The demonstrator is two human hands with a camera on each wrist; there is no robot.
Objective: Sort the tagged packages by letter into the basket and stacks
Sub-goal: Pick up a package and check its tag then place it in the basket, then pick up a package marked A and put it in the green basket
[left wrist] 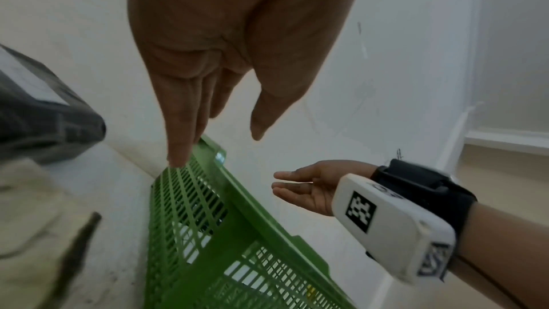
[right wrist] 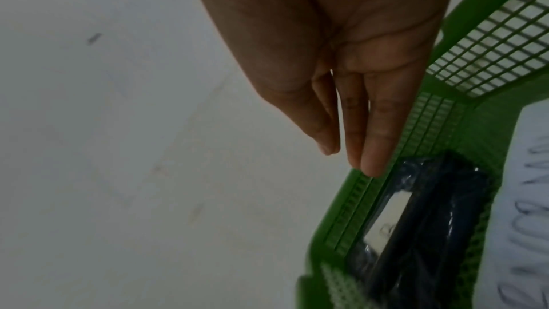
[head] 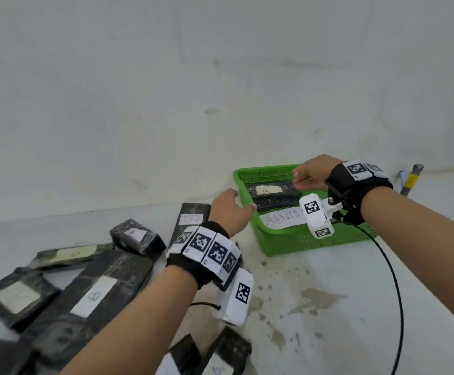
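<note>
A green mesh basket (head: 288,239) stands by the wall and holds black wrapped packages; the top package (head: 270,190) carries a tag marked B. A paper sign (head: 282,219) lies in the basket's near part. My left hand (head: 244,209) holds nothing and its straight fingers reach the basket's left rim (left wrist: 234,199); touching or just short, I cannot tell. My right hand (head: 300,178) hovers over the basket's far side, fingers straight and holding nothing. In the right wrist view the right hand (right wrist: 349,161) points down at the far rim beside the tagged package (right wrist: 415,220).
Several black tagged packages lie on the floor at left, among them a long B package (head: 96,293), an upright B package (head: 192,219) and a small one (head: 136,235). More packages (head: 220,355) lie near me. A black cable (head: 393,280) curves at right. A yellow-grey pipe (head: 412,180) leans on the wall.
</note>
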